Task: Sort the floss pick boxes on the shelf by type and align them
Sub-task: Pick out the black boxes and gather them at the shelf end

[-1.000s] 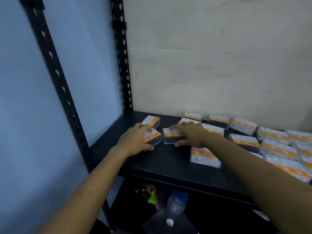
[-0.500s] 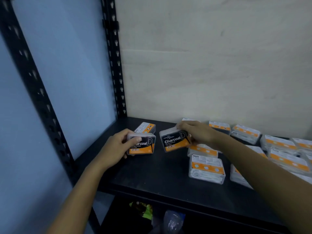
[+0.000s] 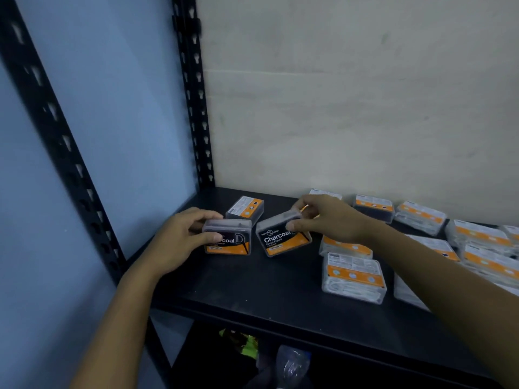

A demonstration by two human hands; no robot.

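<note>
Near the foot of the rear post [image 3: 193, 108], each hand grips one black-and-orange box, front label facing out. The left hand [image 3: 179, 240] curls round the left box [image 3: 229, 240] - only "…coal" shows past the thumb. The right hand [image 3: 328, 217] pinches the tilted right box [image 3: 283, 238], reading "Charcoal". A third box [image 3: 245, 209] lies flat nearer the post. Farther from the post, clear boxes [image 3: 354, 276] with orange labels crowd the shelf [image 3: 252, 290] - bare board reaches its front edge.

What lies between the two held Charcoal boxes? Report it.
Head view: only a narrow strip of bare shelf separates the left box from the right box; a third box lies behind that gap.
</note>
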